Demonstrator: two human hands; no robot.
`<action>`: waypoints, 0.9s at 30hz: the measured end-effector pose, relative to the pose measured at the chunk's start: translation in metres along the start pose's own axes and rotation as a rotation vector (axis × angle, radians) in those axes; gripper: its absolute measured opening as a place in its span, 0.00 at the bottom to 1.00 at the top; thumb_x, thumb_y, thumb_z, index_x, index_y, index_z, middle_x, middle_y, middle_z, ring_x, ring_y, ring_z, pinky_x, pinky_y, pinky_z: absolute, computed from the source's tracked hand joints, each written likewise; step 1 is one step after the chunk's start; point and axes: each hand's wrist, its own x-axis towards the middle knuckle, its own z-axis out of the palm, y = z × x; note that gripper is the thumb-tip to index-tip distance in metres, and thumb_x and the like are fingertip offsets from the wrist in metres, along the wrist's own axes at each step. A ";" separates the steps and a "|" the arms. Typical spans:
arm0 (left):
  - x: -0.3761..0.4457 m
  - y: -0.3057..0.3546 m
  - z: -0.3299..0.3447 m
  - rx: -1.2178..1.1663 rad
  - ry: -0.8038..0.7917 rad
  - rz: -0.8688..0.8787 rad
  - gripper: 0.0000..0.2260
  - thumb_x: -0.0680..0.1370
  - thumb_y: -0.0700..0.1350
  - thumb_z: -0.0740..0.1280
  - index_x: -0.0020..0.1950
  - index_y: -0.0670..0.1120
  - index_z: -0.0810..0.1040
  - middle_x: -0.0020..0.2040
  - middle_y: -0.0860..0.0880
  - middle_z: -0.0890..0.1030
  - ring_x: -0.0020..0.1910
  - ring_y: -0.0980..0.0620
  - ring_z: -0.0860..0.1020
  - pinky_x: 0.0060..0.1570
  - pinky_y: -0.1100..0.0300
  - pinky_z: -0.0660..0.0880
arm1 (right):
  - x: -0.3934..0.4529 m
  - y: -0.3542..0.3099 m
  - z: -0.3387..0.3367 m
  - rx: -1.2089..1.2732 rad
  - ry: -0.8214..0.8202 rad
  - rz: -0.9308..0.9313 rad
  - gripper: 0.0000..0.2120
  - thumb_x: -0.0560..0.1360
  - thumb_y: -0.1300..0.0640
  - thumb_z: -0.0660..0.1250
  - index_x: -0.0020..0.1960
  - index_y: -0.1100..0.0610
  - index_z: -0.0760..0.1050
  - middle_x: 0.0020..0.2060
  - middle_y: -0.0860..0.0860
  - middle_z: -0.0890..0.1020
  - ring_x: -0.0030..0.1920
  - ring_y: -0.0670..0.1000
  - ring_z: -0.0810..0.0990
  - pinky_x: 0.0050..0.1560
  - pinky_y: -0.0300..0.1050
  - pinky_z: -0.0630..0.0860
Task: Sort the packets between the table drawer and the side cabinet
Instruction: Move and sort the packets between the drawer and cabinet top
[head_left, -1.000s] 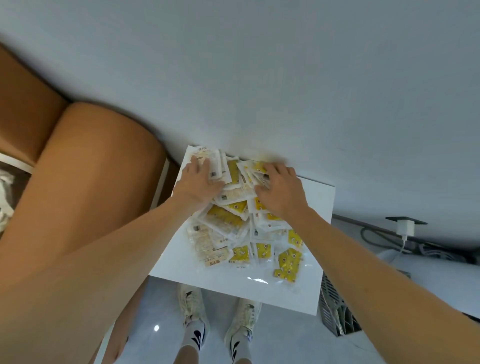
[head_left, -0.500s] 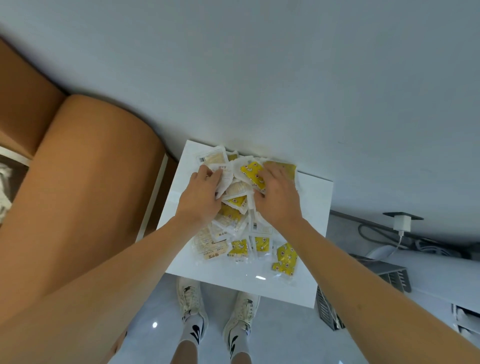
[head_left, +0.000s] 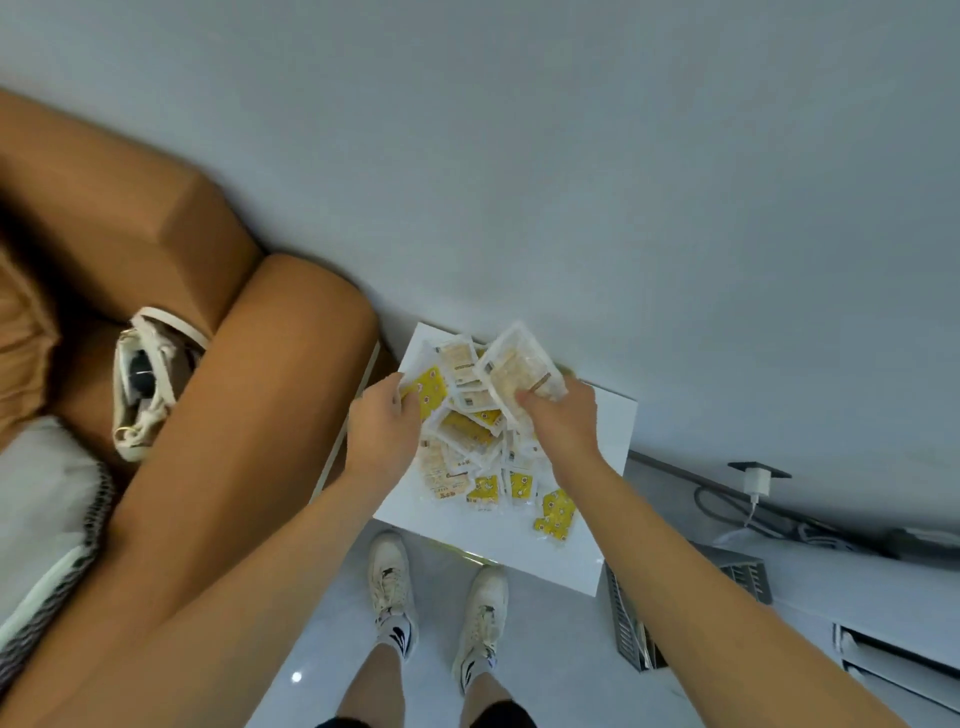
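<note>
Over the white table (head_left: 597, 551), both hands (head_left: 384, 436) outstretched, each clamped on packets (head_left: 519, 371).

Both hands (head_left: 384, 431) gripping packets (head_left: 470, 441) above table (head_left: 605, 441)

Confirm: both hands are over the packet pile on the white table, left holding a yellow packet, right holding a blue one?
Not blue. In the head view the right hand holds a pale beige packet in clear wrap. The rest stands: the left hand holds a yellow packet, both over the pile on the white table.
</note>
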 end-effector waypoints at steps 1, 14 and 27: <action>-0.015 0.013 -0.020 -0.077 0.006 -0.059 0.12 0.80 0.38 0.65 0.36 0.39 0.71 0.28 0.48 0.68 0.28 0.51 0.65 0.33 0.55 0.65 | -0.019 -0.014 -0.004 0.041 -0.045 0.006 0.10 0.74 0.61 0.74 0.54 0.52 0.82 0.47 0.49 0.86 0.48 0.51 0.85 0.46 0.48 0.83; -0.257 0.069 -0.251 -0.873 0.439 -0.334 0.11 0.80 0.36 0.66 0.59 0.48 0.81 0.51 0.49 0.87 0.48 0.51 0.86 0.42 0.59 0.80 | -0.286 -0.153 0.018 0.048 -0.631 -0.202 0.18 0.73 0.68 0.74 0.57 0.52 0.81 0.49 0.48 0.88 0.49 0.49 0.87 0.44 0.47 0.85; -0.496 -0.120 -0.441 -1.187 1.076 -0.415 0.14 0.78 0.32 0.66 0.60 0.45 0.81 0.52 0.45 0.87 0.50 0.45 0.86 0.48 0.51 0.82 | -0.573 -0.120 0.255 -0.326 -1.224 -0.323 0.17 0.73 0.69 0.75 0.55 0.50 0.81 0.48 0.48 0.88 0.47 0.51 0.88 0.48 0.52 0.85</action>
